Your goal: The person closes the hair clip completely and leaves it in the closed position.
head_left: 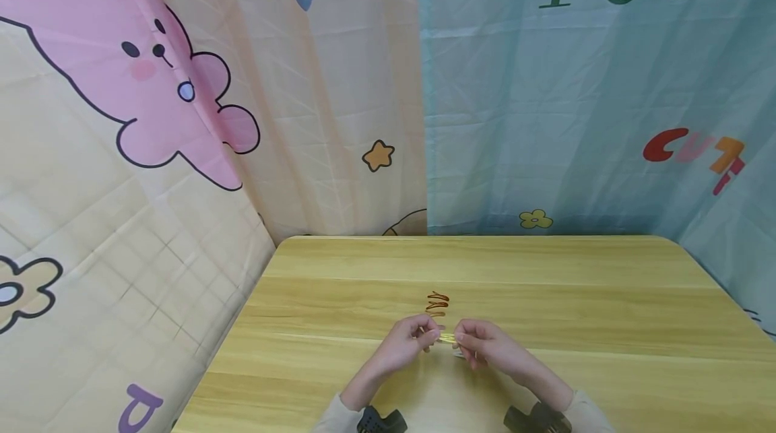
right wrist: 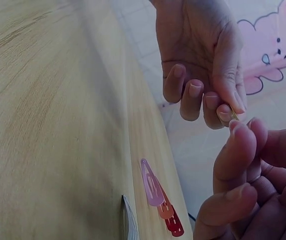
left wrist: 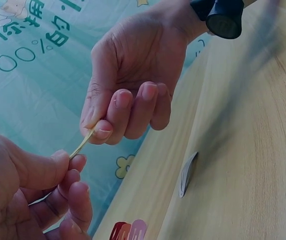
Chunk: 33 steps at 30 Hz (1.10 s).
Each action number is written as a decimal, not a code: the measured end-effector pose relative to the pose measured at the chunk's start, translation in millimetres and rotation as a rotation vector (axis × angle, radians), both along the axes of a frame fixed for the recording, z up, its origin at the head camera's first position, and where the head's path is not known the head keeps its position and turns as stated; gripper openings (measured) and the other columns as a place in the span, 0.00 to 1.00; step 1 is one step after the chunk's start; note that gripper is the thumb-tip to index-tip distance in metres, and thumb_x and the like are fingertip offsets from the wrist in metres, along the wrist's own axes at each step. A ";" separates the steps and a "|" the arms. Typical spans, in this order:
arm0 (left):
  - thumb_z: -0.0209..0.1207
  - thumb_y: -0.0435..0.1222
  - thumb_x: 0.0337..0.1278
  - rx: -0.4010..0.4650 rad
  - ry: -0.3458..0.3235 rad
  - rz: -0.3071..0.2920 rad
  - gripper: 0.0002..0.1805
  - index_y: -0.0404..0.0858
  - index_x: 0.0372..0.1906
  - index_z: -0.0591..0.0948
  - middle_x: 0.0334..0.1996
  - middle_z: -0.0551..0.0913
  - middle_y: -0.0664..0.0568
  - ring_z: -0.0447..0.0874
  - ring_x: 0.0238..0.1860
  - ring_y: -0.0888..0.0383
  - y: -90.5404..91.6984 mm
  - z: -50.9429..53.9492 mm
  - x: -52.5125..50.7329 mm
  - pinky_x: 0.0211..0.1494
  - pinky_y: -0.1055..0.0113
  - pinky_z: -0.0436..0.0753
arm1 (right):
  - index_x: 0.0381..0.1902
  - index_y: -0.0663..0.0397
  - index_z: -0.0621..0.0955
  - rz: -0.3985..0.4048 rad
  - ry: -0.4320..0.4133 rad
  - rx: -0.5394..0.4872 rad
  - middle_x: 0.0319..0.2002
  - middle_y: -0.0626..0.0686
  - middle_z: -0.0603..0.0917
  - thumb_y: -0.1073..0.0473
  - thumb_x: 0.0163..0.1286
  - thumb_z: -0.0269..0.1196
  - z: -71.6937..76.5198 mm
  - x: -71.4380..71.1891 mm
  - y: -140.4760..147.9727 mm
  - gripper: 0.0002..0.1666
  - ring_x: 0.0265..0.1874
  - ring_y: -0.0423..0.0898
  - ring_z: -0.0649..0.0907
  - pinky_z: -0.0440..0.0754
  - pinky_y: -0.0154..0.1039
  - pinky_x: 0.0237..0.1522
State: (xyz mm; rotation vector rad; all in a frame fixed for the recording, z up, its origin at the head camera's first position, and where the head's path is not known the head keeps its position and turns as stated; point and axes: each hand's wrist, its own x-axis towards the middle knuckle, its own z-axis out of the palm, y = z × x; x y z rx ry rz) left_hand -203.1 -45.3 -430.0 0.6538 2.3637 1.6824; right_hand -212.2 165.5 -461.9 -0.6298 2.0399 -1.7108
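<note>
A thin yellow snap hair clip (head_left: pixel 447 338) is held up between the two hands above the table. My left hand (head_left: pixel 407 344) pinches one end of it between thumb and fingertips, and my right hand (head_left: pixel 494 351) pinches the other end. Edge-on, the yellow clip (left wrist: pixel 82 144) looks like a narrow strip in the left wrist view; fingers hide most of it in the right wrist view. On the table beyond the hands lie a pink clip (right wrist: pixel 154 186), an orange clip (right wrist: pixel 166 207) and a dark red clip (right wrist: pixel 175 226), close together in a row.
A whitish, curved clip-like piece (left wrist: pixel 188 175) lies apart from the row, under the right hand. The wooden table (head_left: pixel 545 285) reaches back to printed curtains (head_left: pixel 515 116). Dark wrist devices (head_left: pixel 382 421) sit on both forearms.
</note>
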 end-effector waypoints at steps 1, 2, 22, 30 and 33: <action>0.54 0.28 0.64 0.003 0.002 -0.003 0.07 0.28 0.31 0.76 0.47 0.81 0.35 0.78 0.32 0.43 -0.3 0.9 0.6 0.30 0.70 0.68 | 0.38 0.77 0.69 0.000 -0.002 0.001 0.22 0.49 0.74 0.55 0.75 0.51 -0.1 -0.1 0.1 0.22 0.18 0.42 0.71 0.66 0.32 0.20; 0.54 0.28 0.64 0.002 0.002 -0.004 0.07 0.28 0.31 0.76 0.47 0.81 0.35 0.78 0.31 0.44 -0.4 0.9 0.7 0.30 0.70 0.68 | 0.38 0.77 0.69 0.000 -0.003 0.001 0.22 0.49 0.74 0.55 0.75 0.51 -0.1 -0.3 0.2 0.22 0.18 0.42 0.71 0.66 0.32 0.20; 0.54 0.32 0.65 0.033 -0.068 -0.027 0.08 0.34 0.30 0.77 0.49 0.81 0.41 0.80 0.45 0.51 -3.1 -30.9 -18.5 0.40 0.63 0.71 | 0.39 0.80 0.69 0.026 -0.021 -0.041 0.22 0.49 0.74 0.56 0.75 0.50 -3.2 -3.4 2.0 0.24 0.19 0.42 0.72 0.67 0.32 0.21; 0.54 0.32 0.65 0.092 -0.122 -0.050 0.08 0.32 0.30 0.75 0.49 0.80 0.38 0.77 0.51 0.49 -3.7 -30.5 -18.9 0.24 0.72 0.66 | 0.38 0.80 0.68 0.028 -0.026 -0.052 0.22 0.49 0.75 0.56 0.75 0.51 -3.7 -3.8 1.7 0.24 0.19 0.42 0.72 0.68 0.32 0.21; 0.54 0.32 0.65 0.110 -0.144 -0.060 0.08 0.31 0.30 0.75 0.50 0.80 0.37 0.78 0.42 0.52 -4.2 -31.6 -19.8 0.24 0.73 0.65 | 0.38 0.80 0.68 0.032 -0.027 -0.058 0.22 0.49 0.75 0.56 0.75 0.50 -4.5 -4.3 2.0 0.23 0.19 0.42 0.73 0.68 0.32 0.21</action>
